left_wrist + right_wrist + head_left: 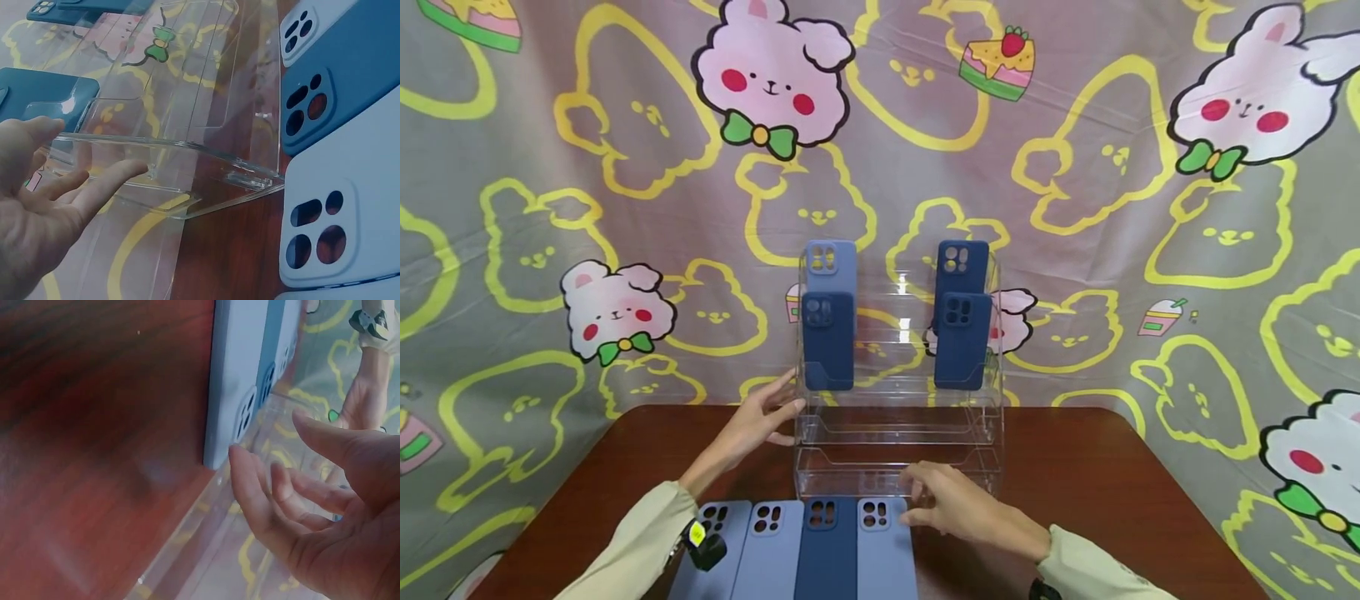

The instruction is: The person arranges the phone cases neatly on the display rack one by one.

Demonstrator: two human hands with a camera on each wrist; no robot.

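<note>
A clear tiered display stand (pixel 898 433) stands on the table. My left hand (pixel 762 414) is at its left side; in the left wrist view, the fingers (pixel 115 182) are spread beside the clear wall, holding nothing. My right hand (pixel 955 502) hovers at the stand's lower front, beside the top corner of a light blue phone case (pixel 886 554). Its fingers (pixel 250 494) are loosely bent and grip nothing. To that case's left lie a dark blue phone case (pixel 826 558) and two light blue ones (pixel 769 558). Whether the right fingertips touch the case, I cannot tell.
On the stand's upper tiers, a light blue case (pixel 842 271) and a dark blue case (pixel 830 358) lean at left, two dark blue cases (pixel 962 354) at right. A patterned cloth (pixel 910 167) hangs behind the brown table (pixel 1075 483).
</note>
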